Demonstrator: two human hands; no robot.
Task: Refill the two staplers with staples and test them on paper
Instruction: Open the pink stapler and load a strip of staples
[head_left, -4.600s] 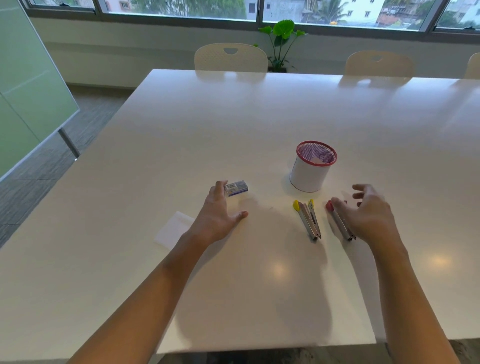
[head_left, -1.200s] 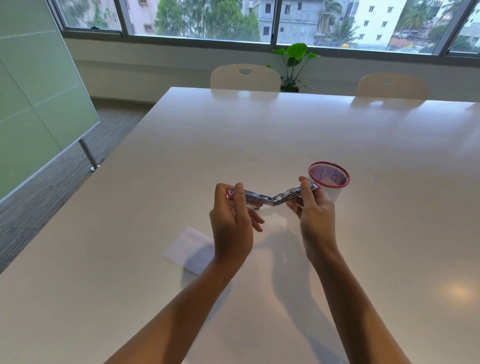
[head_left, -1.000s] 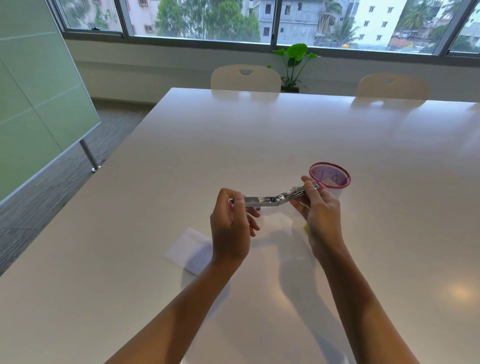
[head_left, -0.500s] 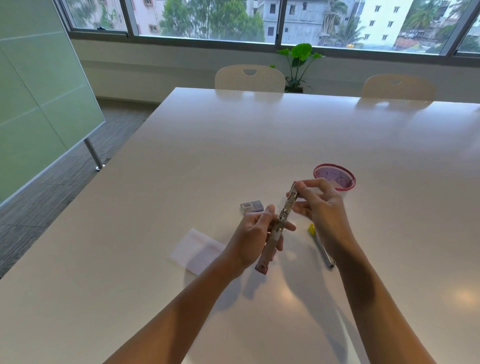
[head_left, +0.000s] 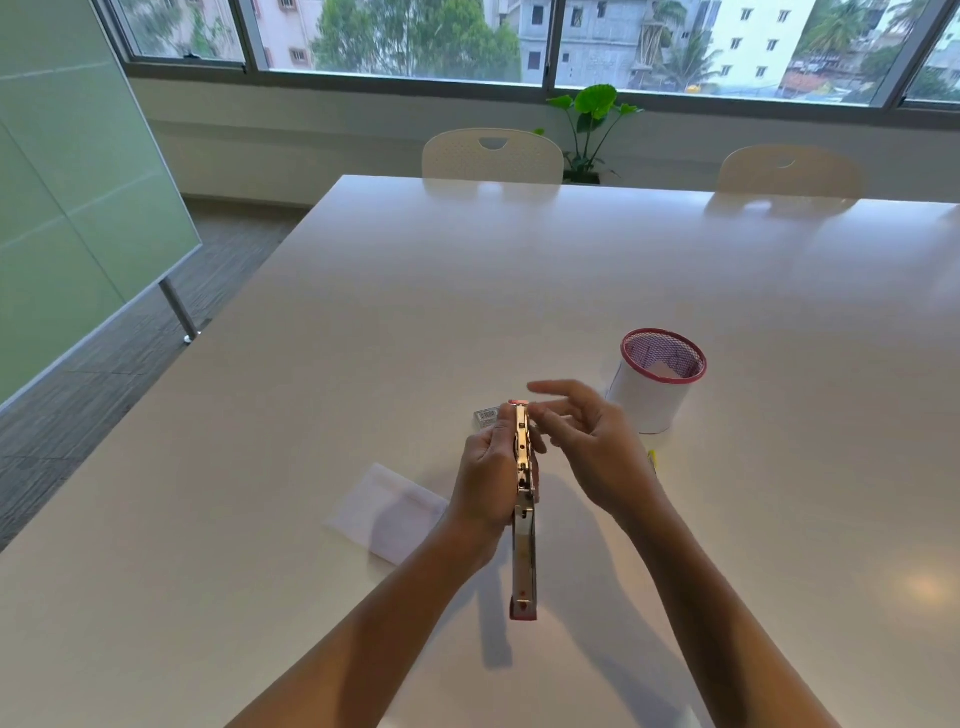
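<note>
While left hand (head_left: 488, 470) grips it, red-tipped metal stapler (head_left: 523, 545), swung open lengthwise

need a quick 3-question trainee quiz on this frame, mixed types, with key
1. True or false: the left hand grips the opened red stapler.
2. The staple box lies: A) inside the mesh cup, B) on the table beyond the hands, C) on the paper.
3. Fill in: the right hand hides most of the ____ stapler.

Key: 1 true; 2 B; 3 yellow.
</note>
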